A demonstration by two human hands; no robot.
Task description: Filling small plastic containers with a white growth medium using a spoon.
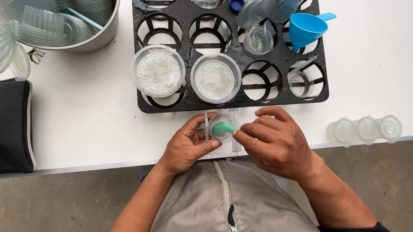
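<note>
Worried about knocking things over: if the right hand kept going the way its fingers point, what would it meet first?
Probably the small clear plastic cup that the left hand steadies; the right hand already points its small green spoon into it.

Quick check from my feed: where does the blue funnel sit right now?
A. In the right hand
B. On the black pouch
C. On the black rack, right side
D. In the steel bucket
C: the blue funnel rests on the black rack, on its right side, away from both hands.

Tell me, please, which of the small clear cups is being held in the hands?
The small clear cup at the table's near edge, between left hand and right hand, with a green scoop in it; the three lidded cups sit untouched.
</note>
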